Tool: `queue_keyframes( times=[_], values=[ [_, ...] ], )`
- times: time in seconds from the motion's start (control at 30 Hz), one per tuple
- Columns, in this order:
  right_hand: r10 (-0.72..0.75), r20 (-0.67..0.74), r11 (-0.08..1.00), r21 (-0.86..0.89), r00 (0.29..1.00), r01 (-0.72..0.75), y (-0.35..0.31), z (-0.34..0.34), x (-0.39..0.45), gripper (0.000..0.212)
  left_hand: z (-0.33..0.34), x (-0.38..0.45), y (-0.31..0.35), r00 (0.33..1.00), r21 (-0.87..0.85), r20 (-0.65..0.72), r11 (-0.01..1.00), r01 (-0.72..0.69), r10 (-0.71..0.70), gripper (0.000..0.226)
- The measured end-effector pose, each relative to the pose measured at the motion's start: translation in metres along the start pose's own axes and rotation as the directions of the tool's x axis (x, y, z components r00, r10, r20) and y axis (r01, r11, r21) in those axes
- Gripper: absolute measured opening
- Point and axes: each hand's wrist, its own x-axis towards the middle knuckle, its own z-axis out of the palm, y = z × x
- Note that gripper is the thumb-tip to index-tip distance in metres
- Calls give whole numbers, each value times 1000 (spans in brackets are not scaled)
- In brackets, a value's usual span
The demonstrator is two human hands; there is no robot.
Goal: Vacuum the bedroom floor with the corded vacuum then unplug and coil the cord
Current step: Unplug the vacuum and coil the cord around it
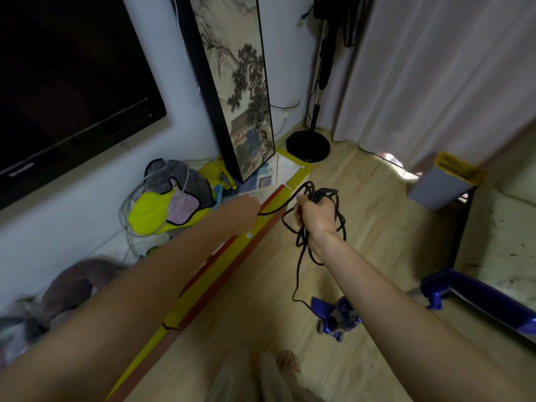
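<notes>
My right hand [314, 213] grips a bundle of loops of the black cord [319, 195] above the wooden floor. One strand runs left from the bundle to my left hand [246, 211], which is blurred; it seems to pinch the strand. Another strand hangs down from my right hand to the blue vacuum [338, 316], which lies on the floor at the lower right. Its blue handle tube [475, 297] reaches to the right edge.
A long yellow-and-red box [232, 265] lies along the floor on the left. Bags and cloths [171, 198] are piled by the wall under a dark TV [66, 82]. A framed painting [237, 82], a fan stand [308, 146] and a grey bin [443, 181] stand beyond.
</notes>
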Motion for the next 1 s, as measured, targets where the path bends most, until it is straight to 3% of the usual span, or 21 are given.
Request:
queue_keyframes(
  times=[0.07, 0.23, 0.4, 0.6, 0.73, 0.83, 0.93, 1.0],
  values=[
    [-9, 84, 1000, -15, 996, 10, 0, 3, -5, 11, -15, 2, 9, 985, 137, 72, 977, -164, 155, 38],
    [-26, 243, 990, -128, 970, 59, -4, 5, -12, 16, -49, -6, 25, 936, 142, 60, 926, -351, 346, 16],
    [-151, 390, 953, -186, 908, 238, -8, 4, -16, 24, -67, -8, 10, 941, -15, -109, 946, -324, 321, 10],
    [-156, 428, 982, -30, 890, 187, -5, -4, -7, 31, -40, -12, -19, 964, -178, -146, 953, -246, 222, 20],
    [-61, 329, 991, 130, 942, 19, -7, -22, 4, 25, -1, -12, -47, 997, -330, -27, 941, -71, 65, 22],
    [21, 219, 998, 47, 975, -32, -4, -34, 15, 25, 22, -13, -58, 1000, -373, -21, 928, -2, -7, 32],
    [215, 255, 966, -199, 943, -167, -2, -45, 15, 22, 17, -15, -53, 991, -203, -120, 976, -84, 61, 21],
    [332, 347, 928, -285, 877, -239, 1, -53, 13, 21, 5, -11, -37, 978, -16, -5, 978, -207, 207, 19]
  ],
)
